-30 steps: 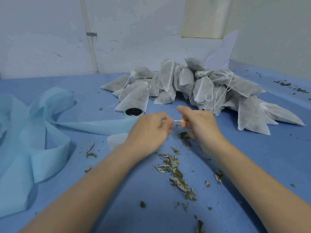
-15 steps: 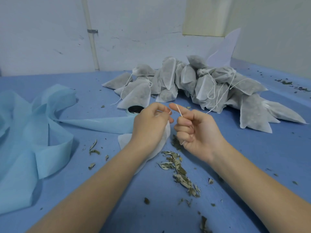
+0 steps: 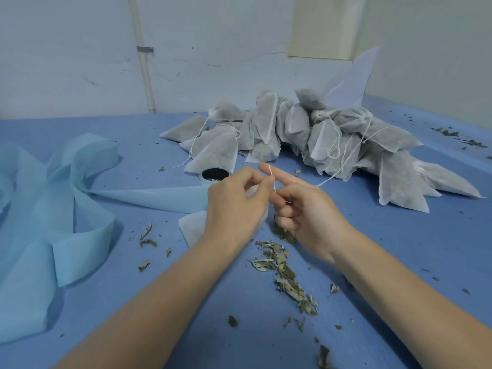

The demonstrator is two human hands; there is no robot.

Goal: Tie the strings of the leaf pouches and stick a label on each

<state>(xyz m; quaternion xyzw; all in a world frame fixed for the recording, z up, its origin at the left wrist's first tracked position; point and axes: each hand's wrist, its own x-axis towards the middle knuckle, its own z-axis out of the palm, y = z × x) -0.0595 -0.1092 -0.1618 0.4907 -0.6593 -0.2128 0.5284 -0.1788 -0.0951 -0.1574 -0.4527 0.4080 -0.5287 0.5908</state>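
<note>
A white leaf pouch point(image 3: 193, 227) lies on the blue table, mostly hidden under my left hand point(image 3: 237, 206). My left hand pinches its thin white string point(image 3: 271, 177) between thumb and fingertip. The string loops over the outstretched index finger of my right hand point(image 3: 306, 211), whose other fingers are curled around the string's lower part. Behind the hands sits a heap of filled grey-white pouches point(image 3: 306, 131) with loose strings. A small round roll point(image 3: 214, 174) with a dark centre stands just beyond my left hand.
A long light-blue fabric strip point(image 3: 53, 209) is coiled over the left of the table. Dry leaves point(image 3: 285, 275) lie scattered below the hands and at the far right. A white sheet point(image 3: 351, 81) leans on the wall behind the heap.
My hands had the string pulled taut between them; now my right hand has turned palm up and the string is wound over its index finger. The pouch shows under my left hand.
</note>
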